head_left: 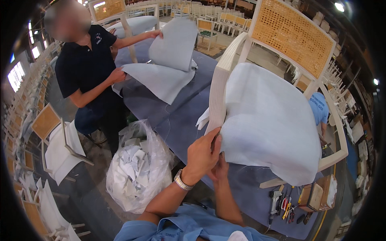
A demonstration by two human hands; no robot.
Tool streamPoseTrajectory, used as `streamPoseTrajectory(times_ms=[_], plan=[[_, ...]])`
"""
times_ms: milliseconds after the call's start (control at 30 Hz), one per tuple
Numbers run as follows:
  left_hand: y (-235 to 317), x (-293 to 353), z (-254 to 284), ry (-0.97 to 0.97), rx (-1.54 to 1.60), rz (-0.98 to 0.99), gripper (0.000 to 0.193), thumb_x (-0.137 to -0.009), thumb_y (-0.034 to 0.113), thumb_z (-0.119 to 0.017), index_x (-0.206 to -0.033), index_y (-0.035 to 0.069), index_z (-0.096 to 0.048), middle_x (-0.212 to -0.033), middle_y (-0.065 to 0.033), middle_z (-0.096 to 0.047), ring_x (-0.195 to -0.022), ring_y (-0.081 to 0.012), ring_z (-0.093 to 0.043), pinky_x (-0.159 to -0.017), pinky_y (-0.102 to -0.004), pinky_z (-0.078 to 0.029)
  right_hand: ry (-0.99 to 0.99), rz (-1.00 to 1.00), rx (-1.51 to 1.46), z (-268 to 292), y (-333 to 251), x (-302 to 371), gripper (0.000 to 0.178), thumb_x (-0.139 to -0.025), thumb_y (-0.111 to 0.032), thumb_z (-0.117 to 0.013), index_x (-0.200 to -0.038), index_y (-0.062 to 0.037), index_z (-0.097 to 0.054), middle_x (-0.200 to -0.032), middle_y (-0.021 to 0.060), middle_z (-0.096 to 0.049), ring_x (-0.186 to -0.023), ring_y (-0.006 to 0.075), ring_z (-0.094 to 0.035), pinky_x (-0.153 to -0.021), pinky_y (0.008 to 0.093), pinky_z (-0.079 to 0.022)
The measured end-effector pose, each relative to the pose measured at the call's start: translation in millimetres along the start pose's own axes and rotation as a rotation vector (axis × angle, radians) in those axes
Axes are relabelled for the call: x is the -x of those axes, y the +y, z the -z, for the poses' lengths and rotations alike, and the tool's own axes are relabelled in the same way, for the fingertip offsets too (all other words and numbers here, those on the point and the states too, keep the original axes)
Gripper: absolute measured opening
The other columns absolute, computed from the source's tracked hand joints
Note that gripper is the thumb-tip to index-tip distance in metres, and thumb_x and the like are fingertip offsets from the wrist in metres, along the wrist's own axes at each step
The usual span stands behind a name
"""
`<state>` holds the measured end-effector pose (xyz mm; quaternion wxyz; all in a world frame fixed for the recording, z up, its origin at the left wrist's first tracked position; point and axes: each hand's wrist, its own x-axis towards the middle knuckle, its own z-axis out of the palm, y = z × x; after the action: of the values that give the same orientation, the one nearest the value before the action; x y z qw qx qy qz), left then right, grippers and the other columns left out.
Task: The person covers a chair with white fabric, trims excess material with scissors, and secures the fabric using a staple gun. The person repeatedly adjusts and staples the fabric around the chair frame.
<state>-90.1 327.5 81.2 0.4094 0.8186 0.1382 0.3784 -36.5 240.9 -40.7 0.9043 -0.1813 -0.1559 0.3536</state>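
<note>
A pale wooden armchair (217, 96) with a woven cane back (293, 36) rests on the covered worktable. Light blue-grey fabric (265, 116) is draped over its seat, its lower edge loose and frayed. At the seat's near left corner, beside the arm post, my left hand (203, 154) pinches the fabric edge with its fingertips. Just below, my right hand (219, 169) is curled up against the same corner, thumb raised. The left hand partly covers it, and whatever it grips is hidden. A strip of fabric (203, 119) sticks out behind the post.
Across the table (185, 124), a person (86, 68) lifts fabric pieces (173, 48). A clear bag of scraps (138, 168) stands left of my arms. A tool gun (274, 205), hand tools (287, 207) and a box (317, 193) lie near right. Chairs (60, 140) line the left.
</note>
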Motion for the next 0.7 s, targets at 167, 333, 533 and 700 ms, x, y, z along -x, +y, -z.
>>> streamPoseTrajectory(times_ms=[167, 333, 533, 700], plan=[[18, 12, -33, 0.049, 0.012, 0.072, 0.042, -0.098, 0.027, -0.064, -0.129, 0.000, -0.056, -0.079, -0.0197, -0.067, -0.065, -0.0329, -0.067, -0.061, -0.0398, -0.051, -0.047, -0.185, 0.845, 4, -31, 30, 0.056, -0.100, -0.032, -0.061, -0.145, -0.0032, -0.043, -0.139, 0.0094, -0.055, -0.128, 0.0216, -0.055, -0.105, 0.0389, -0.046], [21, 25, -50, 0.183, 0.155, 0.161, 0.047, -0.097, 0.027, -0.067, -0.130, -0.003, -0.054, -0.083, -0.0217, -0.066, -0.062, -0.0293, -0.064, -0.060, -0.0377, -0.049, -0.896, -0.766, 1.536, -38, -123, 65, 0.053, -0.091, -0.029, -0.073, -0.136, -0.0055, -0.057, -0.120, 0.0129, -0.069, -0.103, 0.0229, -0.069, -0.091, 0.0362, -0.053], [13, 23, -75, 0.443, 0.387, -0.001, 0.053, -0.095, 0.029, -0.070, -0.133, -0.005, -0.055, -0.103, -0.0216, -0.071, -0.086, -0.0209, -0.070, -0.075, -0.0309, -0.054, -0.805, 0.063, 1.746, -170, -220, -8, 0.051, -0.080, -0.022, -0.079, -0.127, -0.0073, -0.066, -0.117, 0.0135, -0.068, -0.098, 0.0240, -0.070, -0.085, 0.0339, -0.054], [4, 25, -77, 0.245, 0.735, 0.151, 0.051, -0.098, 0.028, -0.067, -0.135, -0.004, -0.054, -0.111, -0.0096, -0.069, -0.098, -0.0137, -0.063, -0.088, -0.0292, -0.050, -1.132, 0.485, 2.114, -152, -194, -110, 0.028, -0.082, -0.027, -0.077, -0.107, -0.0135, -0.073, -0.134, 0.0168, -0.058, -0.122, 0.0369, -0.057, -0.101, 0.0431, -0.046]])
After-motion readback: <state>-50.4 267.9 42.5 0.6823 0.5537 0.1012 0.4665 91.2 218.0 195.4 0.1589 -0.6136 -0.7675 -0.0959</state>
